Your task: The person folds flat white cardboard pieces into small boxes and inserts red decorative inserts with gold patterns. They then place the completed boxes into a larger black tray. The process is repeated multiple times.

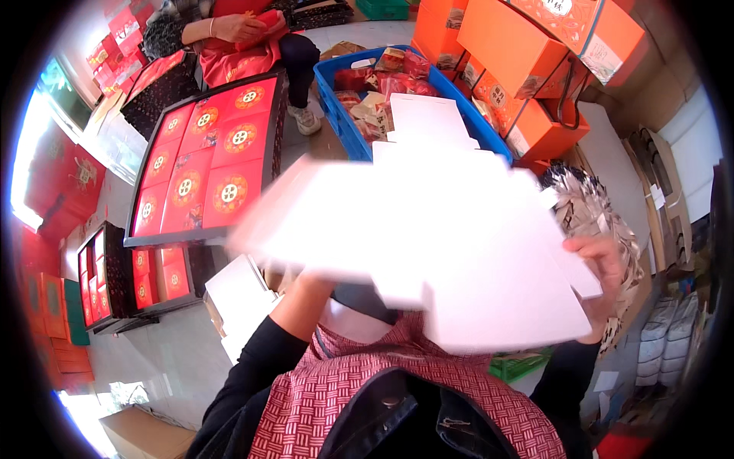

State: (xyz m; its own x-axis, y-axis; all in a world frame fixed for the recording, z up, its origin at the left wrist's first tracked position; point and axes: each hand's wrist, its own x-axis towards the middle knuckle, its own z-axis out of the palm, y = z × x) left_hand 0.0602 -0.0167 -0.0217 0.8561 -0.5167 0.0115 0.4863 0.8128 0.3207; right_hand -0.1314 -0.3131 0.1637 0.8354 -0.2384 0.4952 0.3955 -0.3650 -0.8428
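A large white flat box blank (474, 237) with cut flaps spreads across the middle in front of me, blurred at its left end. My right hand (604, 264) grips its right edge, thumb and fingers closed on the card. Only the wrist of my left hand (310, 287) shows, below the blank's left part; the sheet hides its fingers. Under the blank's far flap stands a blue crate (336, 99) with small wrapped packets (417, 65) in it. Below the left end, white card pieces (241, 294) lie near my left forearm.
A black-rimmed tray (183, 235) of red square boxes (229, 195) stands at the left, with smaller filled trays (103, 275) below it. Orange gift boxes (505, 46) are stacked far right. Beyond the red boxes sits another person (233, 30) holding something red. A carton (145, 432) lies near left.
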